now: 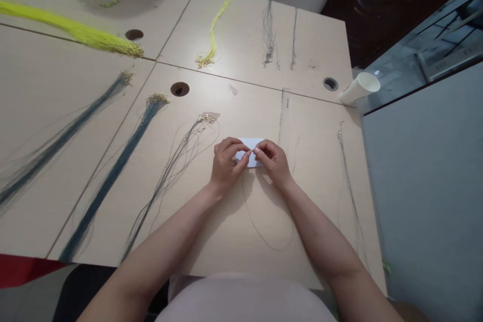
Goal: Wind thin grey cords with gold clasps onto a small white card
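Left hand and right hand pinching a tiny, indistinct piece, smooth white card beneath, fine curving thread, wispy blue strands, pale tabletop, grey panel alongside

Pale wood-look tabletop, dark seams. White rectangular card directly below left hand and right hand. Clear straight ruler just beyond right hand; white tapered cup farther out, by the edge. Dark blue-grey thread bundles with gold-coloured ends, left of left hand; neon-yellow thread bundle past them. Thin grey threads right of right hand.
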The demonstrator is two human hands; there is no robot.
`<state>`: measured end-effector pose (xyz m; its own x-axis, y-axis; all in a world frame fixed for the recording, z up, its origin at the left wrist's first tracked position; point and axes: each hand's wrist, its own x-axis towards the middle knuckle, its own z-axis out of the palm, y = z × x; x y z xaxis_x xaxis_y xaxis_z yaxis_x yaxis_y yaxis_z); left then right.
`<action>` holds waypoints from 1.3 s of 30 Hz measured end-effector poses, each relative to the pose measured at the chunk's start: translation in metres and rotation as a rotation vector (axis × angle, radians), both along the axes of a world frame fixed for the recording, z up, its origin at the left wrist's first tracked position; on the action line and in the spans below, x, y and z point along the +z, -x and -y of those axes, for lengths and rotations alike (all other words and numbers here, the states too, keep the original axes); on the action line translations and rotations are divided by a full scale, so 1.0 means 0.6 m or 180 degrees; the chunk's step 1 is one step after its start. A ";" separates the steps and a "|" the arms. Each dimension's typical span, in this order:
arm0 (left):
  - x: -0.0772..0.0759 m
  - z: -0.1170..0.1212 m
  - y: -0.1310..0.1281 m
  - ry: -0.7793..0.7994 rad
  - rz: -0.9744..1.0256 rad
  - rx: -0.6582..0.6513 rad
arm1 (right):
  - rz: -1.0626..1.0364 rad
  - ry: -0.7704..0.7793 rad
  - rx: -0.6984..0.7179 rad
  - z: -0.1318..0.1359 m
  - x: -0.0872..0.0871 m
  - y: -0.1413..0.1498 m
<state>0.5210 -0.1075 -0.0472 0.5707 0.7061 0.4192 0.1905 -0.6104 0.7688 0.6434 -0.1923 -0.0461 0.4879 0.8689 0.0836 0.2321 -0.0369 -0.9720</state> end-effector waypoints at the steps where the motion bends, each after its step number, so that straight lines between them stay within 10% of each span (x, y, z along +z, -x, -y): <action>1: 0.000 0.000 0.000 -0.0004 -0.0007 0.0007 | 0.0004 -0.0001 0.0001 0.000 0.000 0.000; 39: 0.005 0.001 0.000 0.0150 0.0025 0.0014 | -0.0029 0.0044 -0.0063 0.000 0.003 0.000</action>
<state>0.5211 -0.1081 -0.0444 0.5643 0.7277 0.3898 0.1871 -0.5726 0.7982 0.6431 -0.1921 -0.0440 0.5056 0.8601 0.0670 0.2224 -0.0549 -0.9734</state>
